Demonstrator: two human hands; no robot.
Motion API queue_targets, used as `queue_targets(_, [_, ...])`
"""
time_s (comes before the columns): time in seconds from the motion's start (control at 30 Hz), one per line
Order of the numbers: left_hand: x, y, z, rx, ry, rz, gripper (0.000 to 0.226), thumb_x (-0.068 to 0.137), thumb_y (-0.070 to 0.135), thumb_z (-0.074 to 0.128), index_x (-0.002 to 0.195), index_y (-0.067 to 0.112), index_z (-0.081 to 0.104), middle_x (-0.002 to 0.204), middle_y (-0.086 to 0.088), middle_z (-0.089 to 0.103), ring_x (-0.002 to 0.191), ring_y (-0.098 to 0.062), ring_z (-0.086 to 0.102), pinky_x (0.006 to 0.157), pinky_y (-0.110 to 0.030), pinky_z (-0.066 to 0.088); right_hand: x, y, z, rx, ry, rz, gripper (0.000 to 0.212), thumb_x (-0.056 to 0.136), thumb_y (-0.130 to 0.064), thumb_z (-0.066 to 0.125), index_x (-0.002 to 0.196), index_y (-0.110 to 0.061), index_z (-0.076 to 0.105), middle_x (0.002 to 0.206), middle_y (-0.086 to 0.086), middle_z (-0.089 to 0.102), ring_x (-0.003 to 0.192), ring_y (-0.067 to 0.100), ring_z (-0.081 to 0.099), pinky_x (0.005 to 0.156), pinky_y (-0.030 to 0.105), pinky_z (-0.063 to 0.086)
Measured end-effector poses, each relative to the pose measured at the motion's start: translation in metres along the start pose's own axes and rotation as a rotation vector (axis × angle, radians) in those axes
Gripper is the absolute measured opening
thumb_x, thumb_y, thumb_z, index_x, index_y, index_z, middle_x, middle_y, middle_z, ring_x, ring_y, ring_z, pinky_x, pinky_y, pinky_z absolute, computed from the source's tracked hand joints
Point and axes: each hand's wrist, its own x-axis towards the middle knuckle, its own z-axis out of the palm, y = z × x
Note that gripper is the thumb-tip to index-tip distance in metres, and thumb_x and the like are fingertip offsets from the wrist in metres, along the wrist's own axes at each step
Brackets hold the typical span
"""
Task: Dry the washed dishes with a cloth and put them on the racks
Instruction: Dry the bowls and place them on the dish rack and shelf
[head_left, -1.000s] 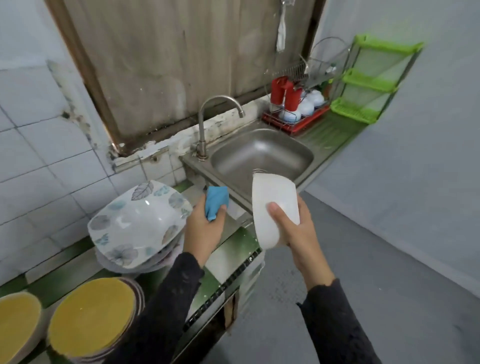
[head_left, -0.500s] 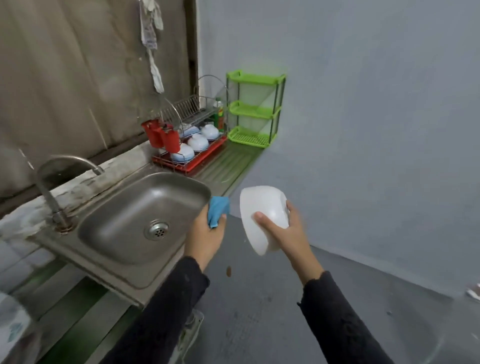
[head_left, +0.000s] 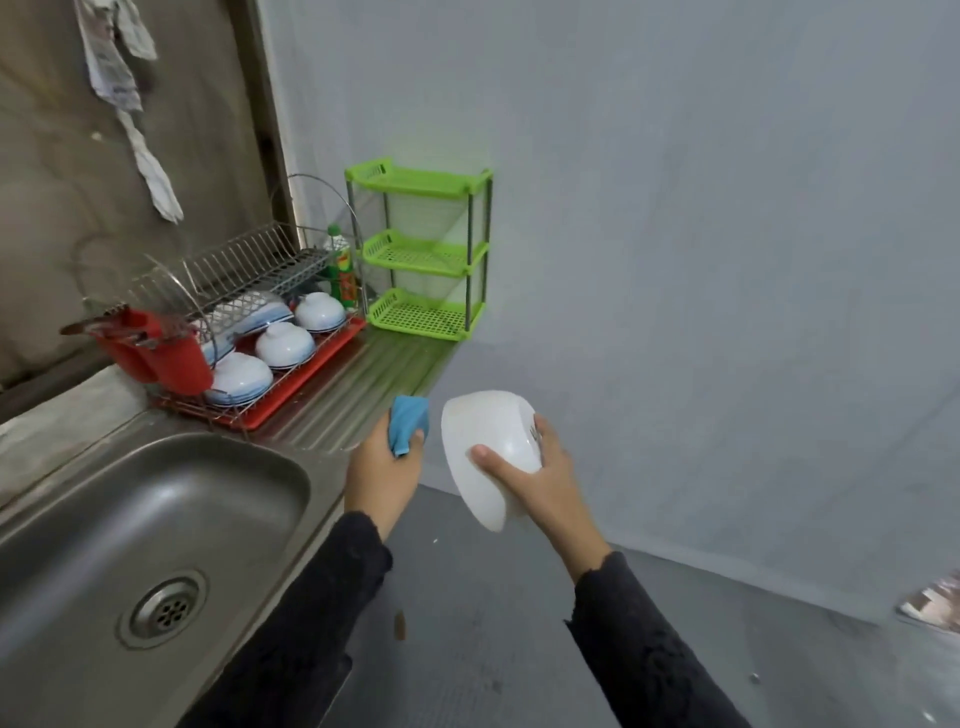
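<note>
Just off the right edge of the sink (head_left: 156, 499), the left hand (head_left: 382, 467) grips a bunched blue cloth (head_left: 408, 423). Further right, the right hand (head_left: 540, 483) holds a white bowl (head_left: 488, 421) tilted on its side over the floor, thumb across its outside. Beyond the sink, on the bench (head_left: 363, 384), a wire dish rack (head_left: 249, 260) carries upturned bowls (head_left: 284, 344) and a red cutlery holder (head_left: 166, 353). Farther from the sink stand a green bottle (head_left: 340, 270), its label too blurred to read, and a green three-tier shelf (head_left: 421, 260).

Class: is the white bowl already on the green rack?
No, the right hand holds the white bowl in the air, short of the green rack.
</note>
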Motion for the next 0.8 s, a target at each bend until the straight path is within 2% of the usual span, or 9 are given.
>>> queue_targets(0.1, [0.058, 0.008, 0.025, 0.025, 0.030, 0.006, 0.032, 0.095, 0.021, 0.060, 0.127, 0.015, 0.061, 0.115, -0.008, 0.068, 0.107, -0.029, 0.062, 0.090, -0.036, 0.049, 0.063, -0.013, -0.002, -0.050, -0.017, 0.001, 0.126, 0.049, -0.077, 0.080, 0.155, -0.032, 0.029, 0.147, -0.004, 0.037, 0.127, 0.016, 0.047, 0.106, 0.037, 0.044])
queue_targets(0.2, [0.116, 0.013, 0.043, 0.052, 0.076, -0.004, 0.026, 0.095, 0.019, 0.060, 0.120, 0.013, 0.062, 0.111, -0.010, 0.069, 0.104, -0.032, 0.063, 0.083, -0.034, 0.047, 0.127, -0.027, -0.001, -0.072, -0.055, -0.011, 0.123, 0.053, -0.075, 0.082, 0.156, -0.031, 0.029, 0.145, -0.004, 0.035, 0.127, 0.016, 0.046, 0.110, 0.041, 0.043])
queue_targets(0.3, [0.154, 0.008, 0.053, 0.080, 0.136, -0.013, 0.021, 0.093, 0.017, 0.060, 0.113, 0.014, 0.063, 0.101, -0.012, 0.070, 0.097, -0.035, 0.064, 0.081, -0.039, 0.050, 0.172, -0.027, 0.004, -0.069, -0.072, -0.011, 0.120, 0.056, -0.073, 0.083, 0.156, -0.032, 0.029, 0.147, -0.004, 0.036, 0.127, 0.017, 0.047, 0.111, 0.045, 0.044])
queue_targets(0.47, [0.199, -0.010, 0.060, 0.149, 0.172, -0.025, 0.035, 0.091, 0.018, 0.061, 0.126, 0.022, 0.060, 0.117, -0.003, 0.068, 0.109, -0.028, 0.062, 0.088, -0.032, 0.046, 0.234, -0.024, 0.027, -0.057, -0.145, 0.003, 0.114, 0.065, -0.065, 0.086, 0.157, -0.030, 0.028, 0.148, -0.004, 0.033, 0.124, 0.014, 0.042, 0.112, 0.044, 0.042])
queue_targets(0.53, [0.216, -0.018, 0.063, 0.163, 0.191, -0.038, 0.038, 0.091, 0.018, 0.061, 0.129, 0.025, 0.060, 0.119, -0.002, 0.069, 0.110, -0.027, 0.063, 0.086, -0.029, 0.044, 0.258, -0.022, 0.039, -0.060, -0.182, 0.008, 0.112, 0.066, -0.063, 0.085, 0.157, -0.030, 0.028, 0.149, -0.003, 0.032, 0.125, 0.014, 0.041, 0.112, 0.045, 0.042])
queue_targets(0.6, [0.231, -0.022, 0.066, 0.175, 0.204, -0.062, 0.038, 0.092, 0.019, 0.059, 0.130, 0.027, 0.060, 0.123, -0.002, 0.067, 0.113, -0.026, 0.062, 0.086, -0.026, 0.041, 0.281, -0.022, 0.051, -0.060, -0.223, 0.004, 0.111, 0.068, -0.061, 0.085, 0.157, -0.029, 0.028, 0.149, -0.003, 0.032, 0.123, 0.013, 0.040, 0.112, 0.043, 0.041])
queue_targets(0.7, [0.266, -0.032, 0.072, 0.191, 0.226, -0.120, 0.042, 0.091, 0.017, 0.061, 0.132, 0.027, 0.057, 0.126, -0.003, 0.066, 0.115, -0.027, 0.061, 0.093, -0.032, 0.046, 0.328, -0.025, 0.074, -0.058, -0.310, -0.013, 0.108, 0.071, -0.058, 0.084, 0.158, -0.029, 0.026, 0.144, -0.006, 0.031, 0.122, 0.011, 0.038, 0.107, 0.033, 0.037])
queue_targets(0.8, [0.300, -0.039, 0.078, 0.191, 0.275, -0.178, 0.044, 0.091, 0.016, 0.061, 0.133, 0.028, 0.055, 0.126, -0.003, 0.065, 0.116, -0.027, 0.060, 0.097, -0.036, 0.047, 0.373, -0.030, 0.092, -0.071, -0.351, -0.055, 0.111, 0.070, -0.060, 0.084, 0.159, -0.027, 0.026, 0.147, -0.006, 0.032, 0.133, 0.017, 0.039, 0.104, 0.032, 0.037])
